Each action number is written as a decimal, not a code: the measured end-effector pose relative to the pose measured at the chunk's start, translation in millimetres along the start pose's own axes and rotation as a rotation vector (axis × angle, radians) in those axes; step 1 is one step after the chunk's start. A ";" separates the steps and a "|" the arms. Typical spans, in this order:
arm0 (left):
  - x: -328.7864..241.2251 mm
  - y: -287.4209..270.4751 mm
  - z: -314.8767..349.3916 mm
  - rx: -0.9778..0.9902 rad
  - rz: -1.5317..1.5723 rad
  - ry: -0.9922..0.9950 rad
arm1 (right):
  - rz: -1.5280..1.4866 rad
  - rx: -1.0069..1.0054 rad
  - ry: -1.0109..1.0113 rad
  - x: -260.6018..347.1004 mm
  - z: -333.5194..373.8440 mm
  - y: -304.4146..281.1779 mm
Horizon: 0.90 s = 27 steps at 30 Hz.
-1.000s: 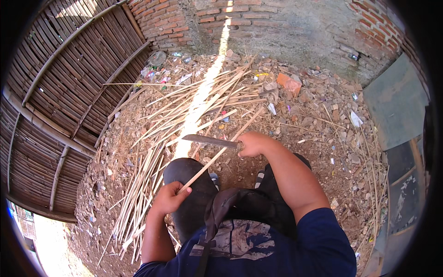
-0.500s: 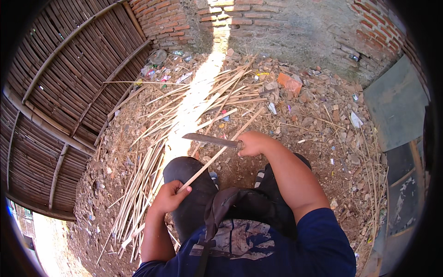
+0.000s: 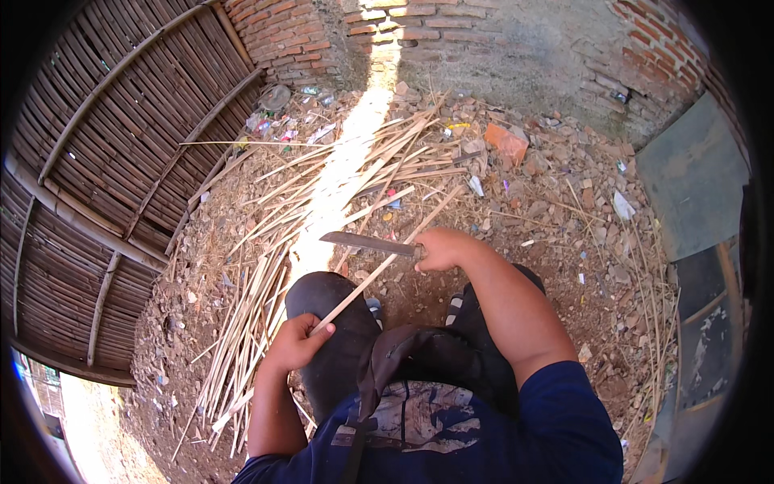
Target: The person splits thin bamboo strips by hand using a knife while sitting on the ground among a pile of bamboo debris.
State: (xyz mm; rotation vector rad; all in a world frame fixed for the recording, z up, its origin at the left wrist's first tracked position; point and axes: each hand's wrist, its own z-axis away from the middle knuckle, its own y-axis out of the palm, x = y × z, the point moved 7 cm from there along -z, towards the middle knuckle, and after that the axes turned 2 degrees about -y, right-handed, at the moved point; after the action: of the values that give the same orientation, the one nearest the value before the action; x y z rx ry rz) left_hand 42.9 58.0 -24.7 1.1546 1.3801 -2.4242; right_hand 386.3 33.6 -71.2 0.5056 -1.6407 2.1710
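Above my left knee, my left hand point(image 3: 299, 342) is closed round the near end of a long pale bamboo strip point(image 3: 360, 289). The strip slants away from me, up and to the right. My right hand point(image 3: 441, 248) grips the handle of a machete point(image 3: 367, 241), whose dark blade points left and lies across the strip. Whether the edge bites into the strip is too small to tell. The fingers of my right hand are partly hidden behind the hand itself.
Many split bamboo strips point(image 3: 250, 323) lie in a loose pile on the ground to the left and ahead. A bamboo slat wall point(image 3: 121, 137) stands left, a brick wall point(image 3: 516, 56) ahead. Rubble, litter and a broken orange brick point(image 3: 506, 143) lie beyond; grey panels point(image 3: 695, 181) lean at right.
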 end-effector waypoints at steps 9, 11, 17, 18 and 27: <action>0.2 0.1 -0.4 0.021 -0.026 -0.006 | -0.011 0.000 -0.008 -0.7 0.2 1.3; -0.1 0.4 -0.9 0.035 -0.028 -0.005 | -0.010 -0.008 -0.009 -2.6 -1.3 2.9; 2.7 0.5 -1.5 0.036 -0.047 -0.017 | -0.024 0.008 -0.014 -0.9 -0.5 2.6; 2.0 0.5 -1.7 0.038 -0.049 -0.015 | -0.026 0.016 -0.006 -1.5 0.1 2.5; 6.5 2.0 -2.8 0.048 -0.037 -0.027 | -0.025 0.044 0.013 2.9 2.4 0.9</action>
State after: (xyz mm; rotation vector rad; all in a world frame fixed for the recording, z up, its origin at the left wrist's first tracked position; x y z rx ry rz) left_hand 40.8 60.7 -31.3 1.1119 1.3546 -2.5018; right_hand 383.5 31.3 -69.8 0.5210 -1.5741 2.1920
